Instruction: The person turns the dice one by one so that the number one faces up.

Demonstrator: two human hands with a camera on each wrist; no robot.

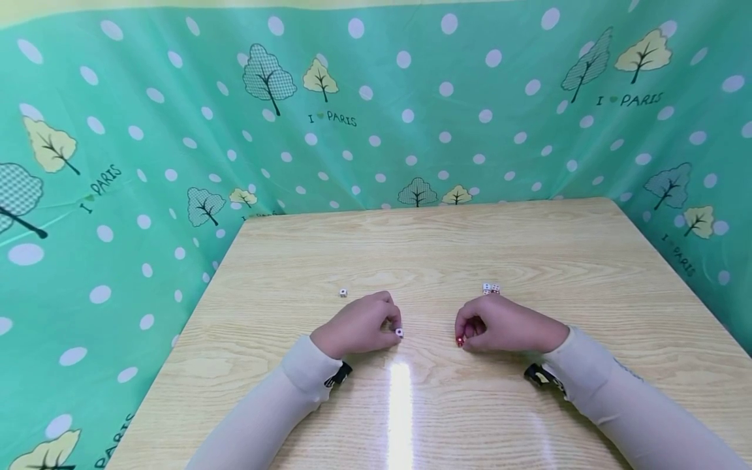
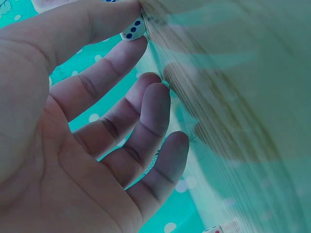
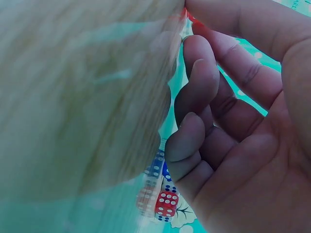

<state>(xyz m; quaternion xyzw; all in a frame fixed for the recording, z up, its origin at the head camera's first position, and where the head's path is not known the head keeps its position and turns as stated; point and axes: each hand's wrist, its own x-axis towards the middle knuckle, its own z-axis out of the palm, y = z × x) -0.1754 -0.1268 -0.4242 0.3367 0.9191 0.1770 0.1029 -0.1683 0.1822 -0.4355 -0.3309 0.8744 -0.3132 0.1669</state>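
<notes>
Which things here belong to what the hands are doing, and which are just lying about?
In the job:
white die, pinched by the left hand
red die, pinched by the right hand
probably also the lone die and the dice cluster

Just surroundings:
wooden table
green patterned cloth

Pale wood grain across the bench (image 1: 446, 251), with a bright reflected streak (image 1: 401, 414) toward the front. Carries a lone white die (image 1: 343, 293) left of the middle and a tight cluster of dice (image 1: 495, 287), red and white, farther right. Nearer, meets a held white die (image 1: 399, 333) and held red die (image 1: 460, 341), contact unclear.
</notes>
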